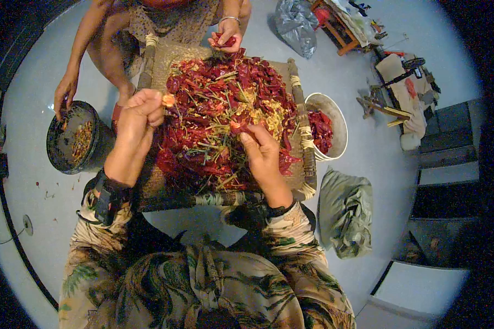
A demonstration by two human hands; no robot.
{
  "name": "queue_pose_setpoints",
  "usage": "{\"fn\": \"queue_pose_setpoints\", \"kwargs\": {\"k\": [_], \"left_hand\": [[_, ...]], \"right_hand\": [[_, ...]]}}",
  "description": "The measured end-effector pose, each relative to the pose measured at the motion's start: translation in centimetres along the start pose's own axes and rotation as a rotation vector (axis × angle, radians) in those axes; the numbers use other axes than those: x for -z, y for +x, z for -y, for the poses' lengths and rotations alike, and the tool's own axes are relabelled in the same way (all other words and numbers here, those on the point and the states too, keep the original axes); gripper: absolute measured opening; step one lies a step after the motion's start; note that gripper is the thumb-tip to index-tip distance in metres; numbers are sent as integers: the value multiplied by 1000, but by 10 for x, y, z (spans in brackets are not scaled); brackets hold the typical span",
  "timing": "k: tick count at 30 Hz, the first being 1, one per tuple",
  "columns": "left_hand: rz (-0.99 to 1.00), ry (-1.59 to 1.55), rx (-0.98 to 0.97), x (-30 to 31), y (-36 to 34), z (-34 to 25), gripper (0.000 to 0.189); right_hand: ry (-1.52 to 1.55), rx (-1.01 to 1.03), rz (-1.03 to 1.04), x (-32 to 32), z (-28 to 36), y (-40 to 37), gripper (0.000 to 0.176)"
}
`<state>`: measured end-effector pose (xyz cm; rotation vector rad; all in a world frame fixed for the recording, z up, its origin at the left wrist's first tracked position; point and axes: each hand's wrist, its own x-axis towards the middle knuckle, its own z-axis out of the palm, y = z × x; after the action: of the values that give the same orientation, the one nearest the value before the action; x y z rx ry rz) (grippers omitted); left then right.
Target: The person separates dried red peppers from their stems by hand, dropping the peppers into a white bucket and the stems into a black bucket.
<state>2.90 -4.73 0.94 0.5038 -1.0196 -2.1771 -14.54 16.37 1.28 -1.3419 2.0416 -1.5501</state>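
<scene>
A heap of dried red chili peppers [203,82], mixed with green-brown stems and yellow seeds [269,118], covers a woven tray [156,183] with a rope-bound frame. My left hand [137,123] is closed above the tray's left side, pinching a small pale-orange piece [169,100] between thumb and fingertips. Over the right part of the heap, my right hand [263,159] pinches a red chili pepper [237,127] between thumb and forefinger.
Opposite sits another person, one hand [225,39] holding red chilies, the other [66,93] at a black bucket [55,156] with stems inside. A white bucket [339,118] of chilies stands right of the tray. Nearby lie a green sack [345,214] and a grey plastic bag [295,27].
</scene>
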Motion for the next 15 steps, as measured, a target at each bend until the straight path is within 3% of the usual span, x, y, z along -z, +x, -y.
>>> {"fn": "queue_pose_setpoints", "kwargs": {"k": [2,6,10,13,15], "left_hand": [[48,-44,88,-12,-8,4,4],[-26,99,39,-36,-20,1,13],[-31,-170,199,-24,-11,8,19],[-11,-205,194,-25,-8,7,19],[-51,-200,201,-23,-6,9,18]], "right_hand": [[37,-12,-5,1,6,1,17],[-21,117,-22,0,2,6,20],[-127,240,-35,3,-2,8,24],[-209,194,-37,4,-4,11,25],[-31,-32,-57,8,-8,13,26]]}}
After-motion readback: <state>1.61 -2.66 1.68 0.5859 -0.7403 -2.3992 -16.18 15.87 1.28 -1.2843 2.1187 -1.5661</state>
